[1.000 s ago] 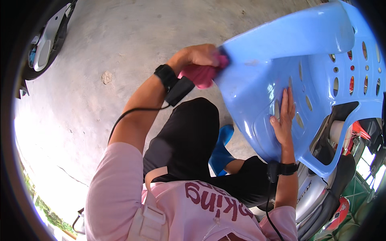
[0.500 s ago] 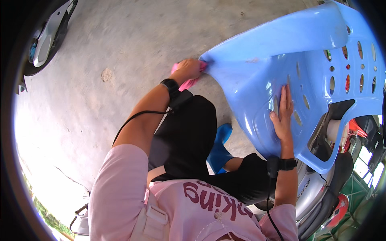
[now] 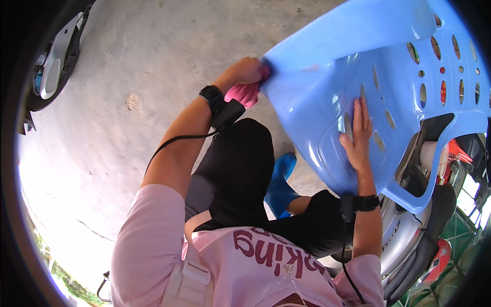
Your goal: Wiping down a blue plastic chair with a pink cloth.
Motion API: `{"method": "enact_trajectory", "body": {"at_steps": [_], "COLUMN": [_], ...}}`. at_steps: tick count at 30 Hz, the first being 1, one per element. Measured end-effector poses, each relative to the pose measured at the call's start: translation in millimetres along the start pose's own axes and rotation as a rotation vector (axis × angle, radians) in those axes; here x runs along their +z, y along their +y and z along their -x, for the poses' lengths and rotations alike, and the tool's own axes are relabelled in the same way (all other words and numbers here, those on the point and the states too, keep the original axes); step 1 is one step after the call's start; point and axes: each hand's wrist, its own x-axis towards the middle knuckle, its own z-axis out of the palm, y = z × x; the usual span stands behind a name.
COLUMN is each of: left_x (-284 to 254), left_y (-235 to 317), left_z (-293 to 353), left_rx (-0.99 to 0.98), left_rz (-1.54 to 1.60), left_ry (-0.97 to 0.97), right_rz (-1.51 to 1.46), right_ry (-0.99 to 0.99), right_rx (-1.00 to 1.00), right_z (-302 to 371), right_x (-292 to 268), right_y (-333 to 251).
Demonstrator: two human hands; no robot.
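Observation:
A blue plastic chair (image 3: 302, 110) lies tipped over at the right, its seat facing me and its slotted backrest at the far right. My left hand (image 3: 247, 70) is closed round a pink cloth (image 3: 242, 94) and presses it to the chair's left edge, by the end of a leg or armrest. Part of the cloth hangs below the fist. My right hand (image 3: 360, 134) lies flat on the seat beside the slots, fingers stretched out, holding nothing between them.
Grey concrete floor (image 3: 169, 61) spreads to the left and ahead. A motorbike (image 3: 394, 238) stands at the right behind the chair. Part of another vehicle with a wheel (image 3: 59, 59) shows at the upper left. My foot wears a blue boot (image 3: 281, 189) under the chair's edge.
My left hand and the cloth have moved slightly up along the chair's edge. The chair appears a little higher in view. My right hand stays flat on the seat.

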Motion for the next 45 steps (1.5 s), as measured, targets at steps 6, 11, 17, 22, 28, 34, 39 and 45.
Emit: {"method": "enact_trajectory", "body": {"at_steps": [6,11,17,22,28,34,39,45], "left_x": [-84.6,-45.5,11.3,16.1,2.2,-95.2,-151.0,-165.9], "left_y": [161.1,212.2,247.2,242.3,236.3,277.5,281.6,276.8], "left_z": [48.1,77.3,90.8,47.5,2.0,45.2,3.2,-23.3], "left_rx": [0.367,0.231,0.288,0.367,0.225,0.369,0.316,0.244], "left_rz": [0.141,-0.12,-0.146,0.126,0.374,0.225,-0.371,-0.36], "left_ry": [0.289,0.727,0.426,0.492,0.593,0.594,1.168,0.895], "right_rz": [0.007,0.009,0.051,-0.263,-0.711,-0.35,-0.018,0.145], "right_ry": [0.022,0.025,0.054,-0.187,0.11,0.155,0.326,0.355], "right_rx": [-0.017,-0.007,0.002,0.032,-0.018,-0.022,-0.153,-0.089], "right_z": [1.3,2.7,5.8,-3.5,16.6,29.7,29.6,30.5], "right_x": [-1.9,-3.1,-1.1,-23.2,-49.3,-28.5,-14.6,-19.7], "right_y": [0.0,-3.0,9.0,16.8,-34.6,-56.6,-80.5,-80.5]}}
